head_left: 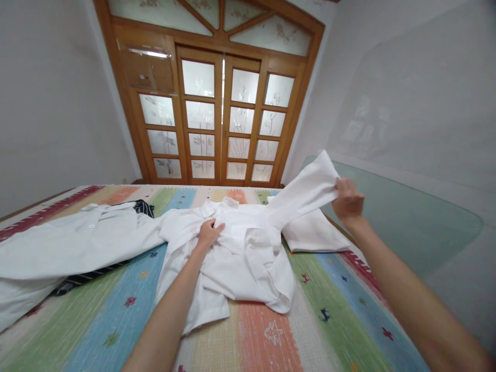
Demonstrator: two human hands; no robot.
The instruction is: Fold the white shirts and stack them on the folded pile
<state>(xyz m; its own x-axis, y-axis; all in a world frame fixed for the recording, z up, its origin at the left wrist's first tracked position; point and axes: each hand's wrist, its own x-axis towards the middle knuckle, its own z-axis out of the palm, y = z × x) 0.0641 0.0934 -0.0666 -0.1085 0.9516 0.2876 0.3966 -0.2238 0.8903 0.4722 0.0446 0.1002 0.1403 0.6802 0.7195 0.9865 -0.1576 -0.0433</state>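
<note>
A white collared shirt (pixel 240 268) lies rumpled on the striped cloth, its collar toward the far side and its lower part bunched in folds. My left hand (pixel 210 235) grips the shirt's front just below the collar, some fingers hidden in the fabric. My right hand (pixel 347 199) is closed round the end of one sleeve (pixel 306 188). That sleeve is lifted and stretched out to the right, above the cloth. The other sleeve reaches left and meets another white garment.
At the left lies another white shirt (pixel 89 243) with a dark striped piece (pixel 93 274) under it. A folded white item (pixel 313 235) sits at the right, beneath the raised sleeve. The patterned cloth (pixel 127 320) covers the surface. Beyond stand wooden glass-paned doors (pixel 222 113); walls flank both sides.
</note>
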